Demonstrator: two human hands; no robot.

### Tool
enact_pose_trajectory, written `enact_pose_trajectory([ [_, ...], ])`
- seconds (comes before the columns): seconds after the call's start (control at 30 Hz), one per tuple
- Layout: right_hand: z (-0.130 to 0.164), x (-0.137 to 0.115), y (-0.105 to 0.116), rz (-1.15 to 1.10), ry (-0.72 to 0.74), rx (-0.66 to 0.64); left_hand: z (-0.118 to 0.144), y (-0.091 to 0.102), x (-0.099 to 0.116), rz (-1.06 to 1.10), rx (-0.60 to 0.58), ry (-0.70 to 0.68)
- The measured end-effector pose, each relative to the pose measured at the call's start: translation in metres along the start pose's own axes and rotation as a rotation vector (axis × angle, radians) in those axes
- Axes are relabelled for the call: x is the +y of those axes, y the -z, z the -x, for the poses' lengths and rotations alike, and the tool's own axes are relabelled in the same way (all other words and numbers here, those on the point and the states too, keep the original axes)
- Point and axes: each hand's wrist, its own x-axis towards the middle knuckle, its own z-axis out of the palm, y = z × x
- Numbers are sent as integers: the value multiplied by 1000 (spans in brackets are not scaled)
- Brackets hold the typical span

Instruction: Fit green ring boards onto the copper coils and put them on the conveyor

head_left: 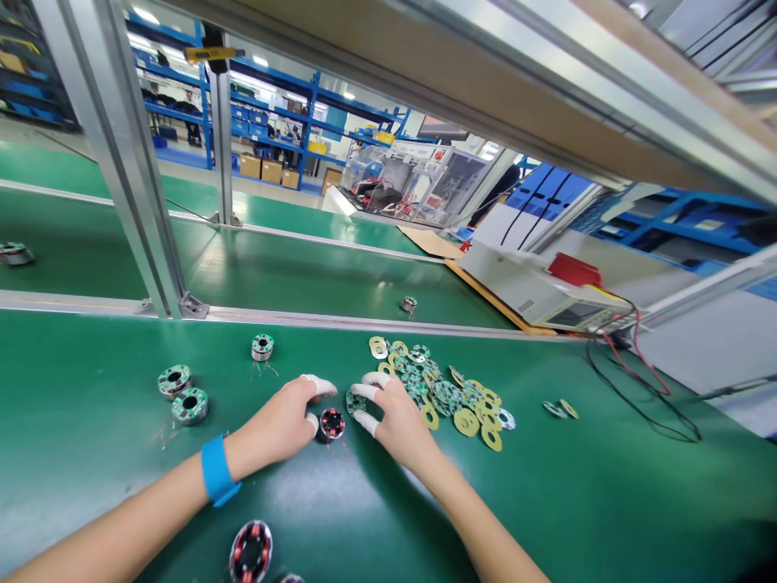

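My right hand (pixel 394 417), with white finger cots, pinches a green ring-shaped circuit board (pixel 354 402) between its thumb and fingers. Just left of the board, a small motor stator (pixel 331 424) with reddish copper windings sits on the green bench. My left hand (pixel 288 419) is beside this stator, thumb and index finger apart, also in white finger cots. Its thumb tip is close to the stator's rim; whether they touch I cannot tell. A blue wrist strap (pixel 218 470) is on my left wrist. Beyond my right hand lies a loose pile of green circuit board rings (pixel 447 394) and yellow rings (pixel 466 422).
Stators topped with green boards (pixel 190 406) stand at left, another (pixel 262 347) farther back. A bare stator (pixel 251 552) is at the near edge. A few loose rings (pixel 569 409), dark and red cables (pixel 643 405) and a white instrument (pixel 540 283) are at right. Metal posts (pixel 121 162) rise behind.
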Motion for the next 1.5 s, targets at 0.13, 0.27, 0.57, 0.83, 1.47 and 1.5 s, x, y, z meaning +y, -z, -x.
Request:
enact_pose_trajectory([
  [0.13, 2, 3, 0, -82, 18, 37, 1, -1, -3, -4, 10, -4],
  [0.27, 3, 7, -3, -189, -59, 109, 0, -2, -5, 13, 35, -3],
  [0.57, 4, -24, -2, -726, -71, 286, -2, 1, 16, 71, 73, -34],
  [0.83, 12, -28, 3, -669, -79, 151, -4, -4, 17, 172, 81, 56],
  [1.47, 6, -17, -2, -783, -393, -160, 1, -13, 5, -9, 87, 109],
  [1.5, 4, -19, -9, -833, -414, -164, 2, -13, 6, -18, 90, 110],
])
